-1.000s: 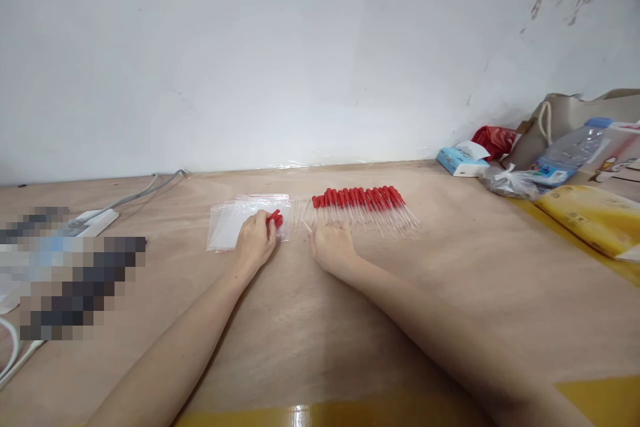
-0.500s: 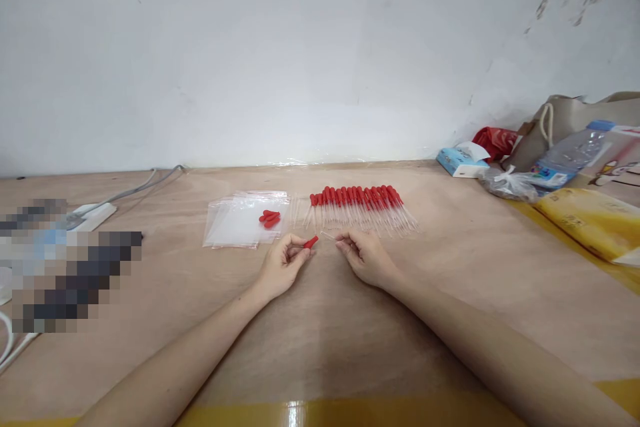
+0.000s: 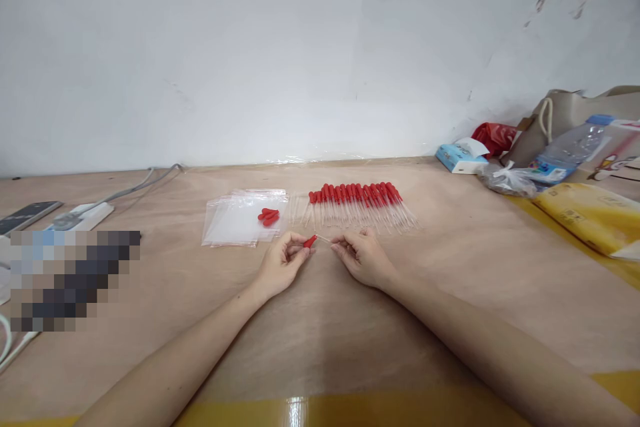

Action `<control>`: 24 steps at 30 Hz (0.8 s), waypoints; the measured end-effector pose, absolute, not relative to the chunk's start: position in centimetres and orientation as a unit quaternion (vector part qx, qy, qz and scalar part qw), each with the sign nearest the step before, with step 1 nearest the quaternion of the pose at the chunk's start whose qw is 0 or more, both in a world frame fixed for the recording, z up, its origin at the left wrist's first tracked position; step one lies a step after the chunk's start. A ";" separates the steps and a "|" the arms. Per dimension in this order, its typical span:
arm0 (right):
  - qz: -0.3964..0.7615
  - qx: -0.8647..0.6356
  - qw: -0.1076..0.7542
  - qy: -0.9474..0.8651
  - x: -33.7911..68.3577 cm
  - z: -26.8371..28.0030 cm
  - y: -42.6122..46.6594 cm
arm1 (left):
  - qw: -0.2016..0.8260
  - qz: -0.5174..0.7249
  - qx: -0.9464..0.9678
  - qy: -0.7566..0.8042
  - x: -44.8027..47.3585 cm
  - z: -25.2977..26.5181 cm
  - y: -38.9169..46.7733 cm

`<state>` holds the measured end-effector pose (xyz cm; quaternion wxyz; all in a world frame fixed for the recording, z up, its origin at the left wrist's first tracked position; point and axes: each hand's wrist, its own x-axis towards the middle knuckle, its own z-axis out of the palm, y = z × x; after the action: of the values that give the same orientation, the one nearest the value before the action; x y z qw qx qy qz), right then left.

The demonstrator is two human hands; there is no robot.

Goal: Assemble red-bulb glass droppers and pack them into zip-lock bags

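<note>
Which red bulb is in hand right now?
The red bulb in the left hand, at the tip of the clear tube that the right hand holds; other bulbs lie on the plastic bags or in the tube row.

1. My left hand (image 3: 283,267): closed in a pinch, reaching inward.
2. My right hand (image 3: 366,257): likewise pinched, facing the left one, near but apart.
3. My left forearm (image 3: 200,340), right forearm (image 3: 475,327): bare, both slanting forward and inward.
</note>
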<state>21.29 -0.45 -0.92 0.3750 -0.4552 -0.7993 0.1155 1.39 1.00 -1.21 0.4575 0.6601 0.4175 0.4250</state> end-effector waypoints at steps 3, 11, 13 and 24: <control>0.116 -0.445 0.368 -0.809 21.2 -1.0 -0.4 | 0.406 0.399 0.695 0.439 1.3 -1.3 1.1; 0.086 -0.408 0.328 -0.848 22.3 -0.7 -0.1 | 0.206 0.372 0.824 0.374 1.0 -0.2 0.3; 0.057 -0.400 0.310 -0.861 22.6 -0.5 -0.1 | 0.150 0.345 0.856 0.354 0.8 0.0 0.1; -0.071 -0.383 0.285 -0.876 22.2 -0.3 -0.8 | -0.004 0.293 0.902 0.317 0.7 -0.3 0.1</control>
<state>22.21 -0.83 -0.32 0.2850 -0.3825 -0.8760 -0.0714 0.68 0.12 -0.26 -0.0036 0.9018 0.3171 0.2934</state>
